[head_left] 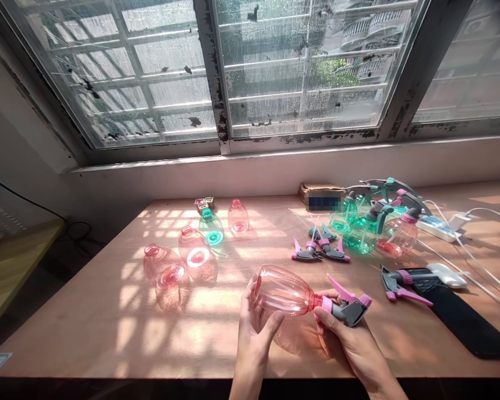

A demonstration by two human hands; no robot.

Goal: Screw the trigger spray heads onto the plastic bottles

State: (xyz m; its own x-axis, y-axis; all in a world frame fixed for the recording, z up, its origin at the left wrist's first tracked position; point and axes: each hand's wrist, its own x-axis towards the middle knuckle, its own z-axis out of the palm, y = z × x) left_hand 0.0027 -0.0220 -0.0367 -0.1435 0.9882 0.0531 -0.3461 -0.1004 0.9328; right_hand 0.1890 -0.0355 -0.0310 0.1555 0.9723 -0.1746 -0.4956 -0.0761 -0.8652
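A clear pink spray bottle (285, 289) lies sideways in the air above the table's front part, its neck to the right. My left hand (256, 328) is wrapped round the bottle's base end. At the neck, my right hand (337, 328) grips the pink collar of a grey and pink trigger sprayer head (348, 308), which sits on the bottle's mouth. Whether it is screwed tight I cannot tell. Loose sprayer heads (320, 249) lie beyond my right hand, and another pink and grey sprayer head (404, 283) rests to the right.
Open-necked bottles, three pink and a green one (211, 228), stand at the left. Assembled spray bottles (361, 233) cluster at the back right, beside a cardboard box (321, 195). A black phone (462, 316), a white power strip (439, 226) and cables occupy the right side.
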